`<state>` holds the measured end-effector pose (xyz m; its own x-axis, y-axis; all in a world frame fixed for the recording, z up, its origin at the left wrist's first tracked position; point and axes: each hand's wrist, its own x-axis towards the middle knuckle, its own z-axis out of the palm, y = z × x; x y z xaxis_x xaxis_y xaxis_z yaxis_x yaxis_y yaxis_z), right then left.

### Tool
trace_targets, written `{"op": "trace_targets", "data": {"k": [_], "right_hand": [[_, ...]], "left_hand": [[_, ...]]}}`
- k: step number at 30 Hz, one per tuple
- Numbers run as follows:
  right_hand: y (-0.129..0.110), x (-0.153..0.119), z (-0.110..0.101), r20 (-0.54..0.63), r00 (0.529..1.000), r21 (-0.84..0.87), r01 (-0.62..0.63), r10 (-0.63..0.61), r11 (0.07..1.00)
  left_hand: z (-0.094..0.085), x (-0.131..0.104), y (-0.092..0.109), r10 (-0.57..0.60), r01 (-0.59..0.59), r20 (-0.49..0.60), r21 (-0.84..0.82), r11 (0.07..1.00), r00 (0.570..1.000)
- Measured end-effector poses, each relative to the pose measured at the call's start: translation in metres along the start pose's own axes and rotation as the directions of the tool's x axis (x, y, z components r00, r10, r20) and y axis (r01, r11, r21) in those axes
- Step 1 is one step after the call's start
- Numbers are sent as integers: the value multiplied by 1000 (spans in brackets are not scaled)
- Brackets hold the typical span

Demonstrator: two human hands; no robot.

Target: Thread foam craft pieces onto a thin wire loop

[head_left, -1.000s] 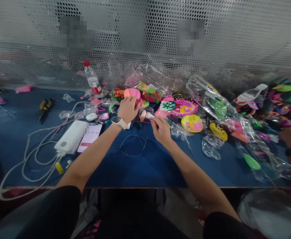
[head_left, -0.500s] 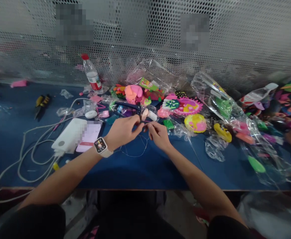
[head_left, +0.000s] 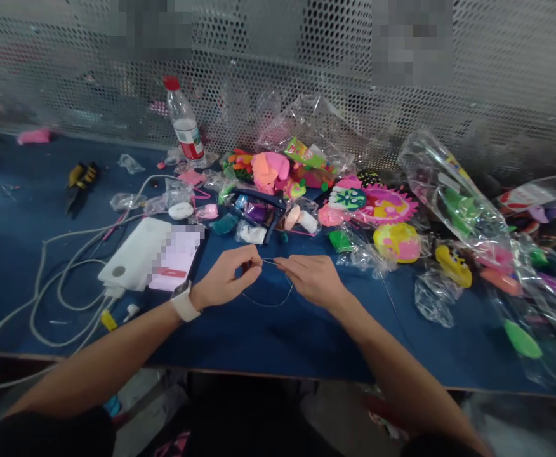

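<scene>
Between my two hands a thin pale wire point(head_left: 269, 261), or possibly a thread, is stretched for a short length. My left hand point(head_left: 229, 277), with a white-banded watch on its wrist, pinches one side of it between thumb and finger. On the other side, my right hand point(head_left: 312, 278) grips it with closed fingertips. More of the strand hangs in a loose loop point(head_left: 272, 305) below both hands, over the blue table. Just beyond my fingers lie a small white packet point(head_left: 251, 234) and peach and white clay lumps point(head_left: 307, 222) in clear wrap.
Left are a phone point(head_left: 176, 257), a white power bank point(head_left: 135, 254) with looping cables, and yellow-black pliers point(head_left: 80, 184). A bottle point(head_left: 186, 130) stands by the perforated metal panel point(head_left: 268, 57). Colourful clay pieces point(head_left: 397, 242) and clear plastic bags point(head_left: 454, 190) cover the back and right.
Both hands have come back toward me from the clutter, and the strand between them shows more clearly. The white packet is now uncovered. My view has shifted somewhat.
</scene>
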<state>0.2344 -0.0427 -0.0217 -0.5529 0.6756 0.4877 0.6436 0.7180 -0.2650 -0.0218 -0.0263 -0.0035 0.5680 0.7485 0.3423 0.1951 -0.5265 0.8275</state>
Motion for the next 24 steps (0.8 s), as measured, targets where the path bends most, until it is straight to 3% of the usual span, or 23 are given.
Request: {"op": "trace_targets", "data": {"k": [2,6,11,16,20,24], "right_hand": [[10,-3,-4,5,999,-84,50,-50,995],[19,-6,-7,30,998,-91,60,-58,994],[4,-6,-2,-28,997,-103,68,-71,992],[-17,-4,7,-66,996,-35,58,-60,998],[-18,-4,11,-42,996,-105,72,-77,992],[-4,-1,-3,4,996,-180,89,-89,980]], "left_hand": [[-4,2,-2,-73,77,62,-61,995,995],[-2,4,-6,-184,216,181,-176,960,966],[6,2,-3,-249,253,48,-230,940,967],[12,1,-1,-250,253,59,-379,890,967],[14,2,-1,-272,302,137,-533,790,953],[11,2,-2,-318,402,251,-652,642,914]]}}
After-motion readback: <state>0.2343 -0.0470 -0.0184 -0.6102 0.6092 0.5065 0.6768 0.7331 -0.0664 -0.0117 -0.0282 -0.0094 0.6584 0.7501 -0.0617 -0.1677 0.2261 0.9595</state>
